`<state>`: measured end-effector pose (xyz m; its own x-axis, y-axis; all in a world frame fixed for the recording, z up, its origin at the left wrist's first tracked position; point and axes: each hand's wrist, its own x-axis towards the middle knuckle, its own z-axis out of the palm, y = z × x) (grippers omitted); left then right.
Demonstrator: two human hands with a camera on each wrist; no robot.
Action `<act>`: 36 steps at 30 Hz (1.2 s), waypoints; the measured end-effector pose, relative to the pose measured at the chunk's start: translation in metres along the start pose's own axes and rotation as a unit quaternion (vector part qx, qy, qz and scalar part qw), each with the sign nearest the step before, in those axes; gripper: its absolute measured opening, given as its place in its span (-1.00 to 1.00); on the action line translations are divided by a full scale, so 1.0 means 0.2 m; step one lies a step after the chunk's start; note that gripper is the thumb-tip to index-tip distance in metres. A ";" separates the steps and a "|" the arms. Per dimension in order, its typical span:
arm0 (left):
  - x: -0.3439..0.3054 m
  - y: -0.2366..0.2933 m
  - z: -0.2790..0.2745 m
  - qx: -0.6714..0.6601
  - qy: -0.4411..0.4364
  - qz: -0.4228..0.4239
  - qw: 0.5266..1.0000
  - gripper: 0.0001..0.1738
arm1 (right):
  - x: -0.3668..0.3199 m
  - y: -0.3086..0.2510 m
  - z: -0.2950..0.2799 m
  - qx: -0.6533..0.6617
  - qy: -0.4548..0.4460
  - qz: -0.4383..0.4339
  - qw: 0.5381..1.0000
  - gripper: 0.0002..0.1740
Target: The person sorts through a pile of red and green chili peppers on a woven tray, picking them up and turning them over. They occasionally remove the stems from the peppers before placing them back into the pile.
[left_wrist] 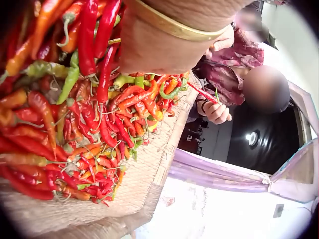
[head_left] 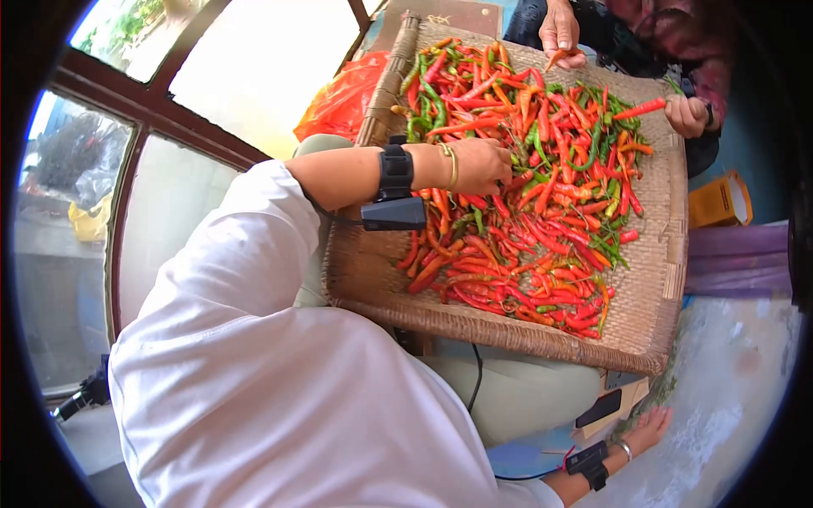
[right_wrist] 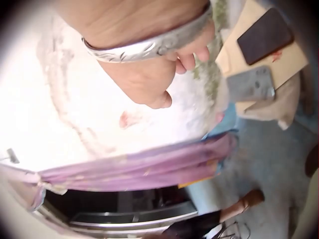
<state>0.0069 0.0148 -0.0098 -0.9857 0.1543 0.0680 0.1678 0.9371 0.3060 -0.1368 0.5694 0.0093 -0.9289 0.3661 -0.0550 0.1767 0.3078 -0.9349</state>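
Note:
My left hand (head_left: pixel 478 165), with a gold bracelet above it, reaches over a heap of red, orange and green chili peppers (head_left: pixel 542 245). Its fingertips point down at the pile, and whether they pinch a pepper I cannot tell. The peppers lie in a shallow woven tray (head_left: pixel 660 279) with a raised rim. In the left wrist view, the back of that hand hides part of the heap. My right hand (right_wrist: pixel 144 82), below a silver bracelet, hangs beyond the tray's near corner with its fingers loosely bent and holding nothing.
Across the tray a person's hand (head_left: pixel 688 116) grips a red chili pepper (head_left: pixel 641 108), while the other hand (head_left: pixel 559 32) pinches an orange one. A dark phone (right_wrist: pixel 265 37) and a grey phone (right_wrist: pixel 250 83) lie on cardboard. A red plastic bag (head_left: pixel 343 97) sits beside the tray.

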 end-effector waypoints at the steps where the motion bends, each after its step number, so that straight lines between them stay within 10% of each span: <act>1: -0.01 -0.01 0.00 -0.019 0.001 -0.003 1.000 -0.73 | -0.08 -0.16 0.07 -0.002 -0.038 -0.039 0.998 -0.56; 4: -0.06 0.04 -0.11 -0.040 0.015 -0.004 0.999 -0.79 | -0.35 -0.52 0.31 -0.034 -0.124 -0.166 0.978 -0.59; 7: -0.17 0.18 -0.38 -0.208 0.231 -0.002 0.951 -0.84 | -0.53 -0.67 0.52 -0.042 -0.217 -0.226 0.949 -0.66; 10: -0.40 0.33 -0.68 -0.471 0.486 0.220 0.702 -0.35 | -0.65 -0.68 0.73 -0.009 -0.297 -0.230 0.927 -0.73; 18: -0.91 0.23 -0.80 -0.504 0.497 0.235 0.667 -0.34 | -0.78 -0.53 1.08 -0.056 -0.365 -0.208 0.906 -0.80; 27: -0.43 0.41 -0.84 -0.497 0.336 0.503 0.623 -0.33 | -0.78 -0.62 1.12 -0.059 -0.346 -0.254 0.901 -0.79; 36: -0.45 0.53 -0.98 -0.559 0.271 0.366 0.693 -0.32 | -0.83 -0.67 1.45 0.007 -0.379 -0.336 0.862 -0.78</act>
<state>0.1163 0.0392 0.2028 -0.5292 0.0360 0.8477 0.8261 -0.2059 0.5245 -0.1000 0.2128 0.0428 -0.7661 -0.5723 0.2925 -0.4836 0.2136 -0.8488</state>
